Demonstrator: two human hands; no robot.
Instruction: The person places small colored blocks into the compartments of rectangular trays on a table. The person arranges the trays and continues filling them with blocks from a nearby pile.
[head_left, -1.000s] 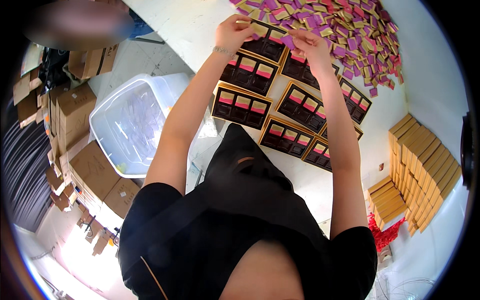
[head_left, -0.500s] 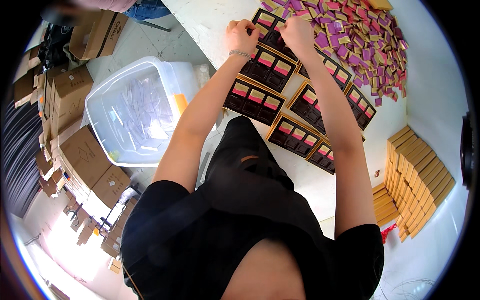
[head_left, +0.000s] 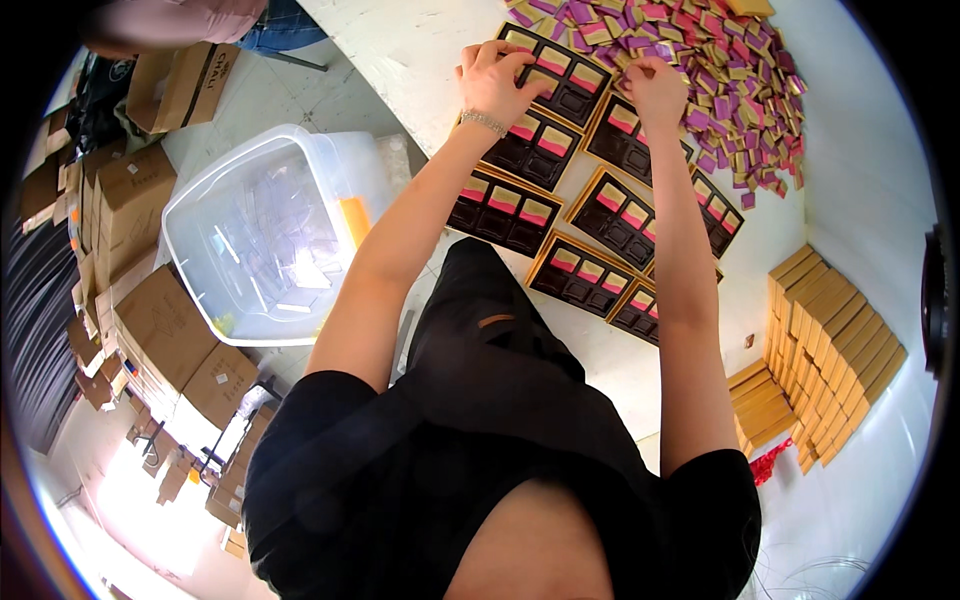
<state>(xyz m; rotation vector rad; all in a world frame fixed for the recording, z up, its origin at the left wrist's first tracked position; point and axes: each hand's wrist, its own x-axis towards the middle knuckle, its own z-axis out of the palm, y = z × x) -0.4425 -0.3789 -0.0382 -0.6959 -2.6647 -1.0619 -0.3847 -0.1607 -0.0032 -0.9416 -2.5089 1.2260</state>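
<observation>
My left hand [head_left: 498, 84], with a bracelet at its wrist, is over the left part of the farthest black tray [head_left: 570, 103]. Its fingers are bent, with thumb and forefinger at a small gold wrapped piece [head_left: 541, 83] in that tray. To the right, my right hand [head_left: 657, 93] is closed at the near left edge of a heap of small wrapped pieces [head_left: 725, 75] in purple, pink and gold. Its fingertips are pinched; what they hold is too small to make out. Several more gold-rimmed black trays [head_left: 510, 232] lie nearer me, with pink-and-gold pieces along their far rows.
A clear plastic tub [head_left: 335, 185] with thin clear strips stands left of the white table [head_left: 395, 75]. Cardboard cartons [head_left: 165, 330] are piled farther left. Stacked yellow boxes [head_left: 825, 345] stand at the right. Another person's jeans [head_left: 283, 28] show at the upper left.
My right hand has moved right, from the farthest tray to the edge of the heap. My left hand has shifted slightly right and nearer, onto a gold piece in the tray.
</observation>
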